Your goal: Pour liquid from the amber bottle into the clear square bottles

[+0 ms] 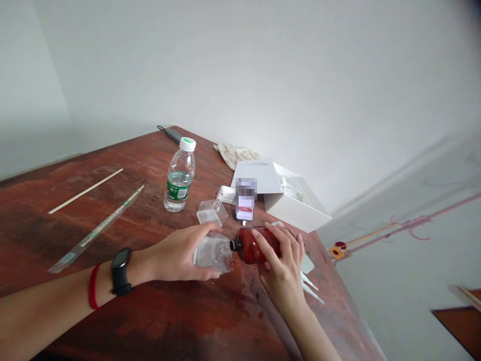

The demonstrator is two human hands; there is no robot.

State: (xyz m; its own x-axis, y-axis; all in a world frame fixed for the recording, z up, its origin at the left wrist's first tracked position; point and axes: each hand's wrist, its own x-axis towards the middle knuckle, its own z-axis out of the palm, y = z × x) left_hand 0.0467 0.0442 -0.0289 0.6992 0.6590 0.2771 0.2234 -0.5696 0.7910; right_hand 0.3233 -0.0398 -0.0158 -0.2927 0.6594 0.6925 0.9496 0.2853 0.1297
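My left hand (188, 253) is closed around a clear plastic container (213, 253), which leans toward the right. In my right hand (283, 260) lies a reddish-brown bottle (253, 244), tipped on its side with its dark, uncapped neck at the container's mouth. Whether liquid is flowing between them I cannot tell. Just behind the container, a clear hexagonal lid (211, 213) with a knob rests on the wooden table (150, 321). Wet spots show on the wood below my hands.
A water bottle (179, 175) stands behind my left hand. Wrapped chopsticks (108, 220) and a loose stick (86, 190) lie at left. Behind my hands are a phone (245, 203), a white case (226, 194), a white box (296, 210) and a cloth (235, 153). White droppers (311, 288) lie at right.
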